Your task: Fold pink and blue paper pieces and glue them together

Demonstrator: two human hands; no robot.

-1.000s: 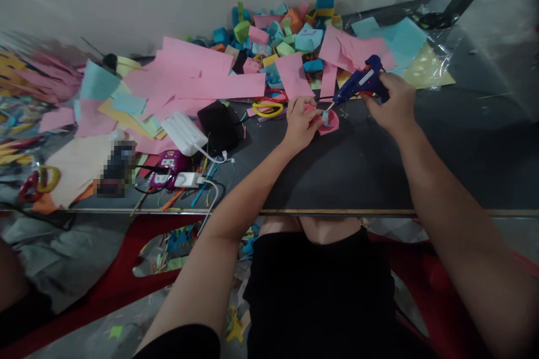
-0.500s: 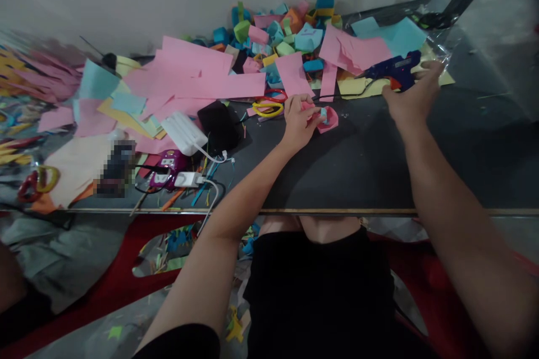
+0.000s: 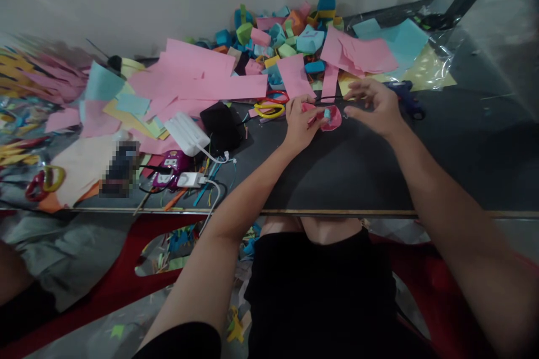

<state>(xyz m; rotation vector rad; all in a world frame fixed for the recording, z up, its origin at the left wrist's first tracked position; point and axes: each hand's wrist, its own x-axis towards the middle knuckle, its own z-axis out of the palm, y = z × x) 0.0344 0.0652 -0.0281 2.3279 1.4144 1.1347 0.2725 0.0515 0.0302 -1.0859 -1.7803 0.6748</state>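
My left hand is closed on a small folded pink paper piece at the middle of the dark table. A little light blue paper bit shows at its thumb and fingertip, against the pink paper. Just right of it hovers my right hand, fingers apart and holding nothing. Beyond that hand lies a dark blue glue gun, partly hidden by it. The gun's black cord runs behind the pink piece.
Yellow-and-red-handled scissors lie left of my left hand. Pink paper sheets and folded paper pieces cover the back. Further left are a white power bank, a black pouch-like object and a purple power socket.
My right hand has let go of the glue gun and moved left, close to the pink paper piece. The gun now rests on the table. My left hand keeps its hold.
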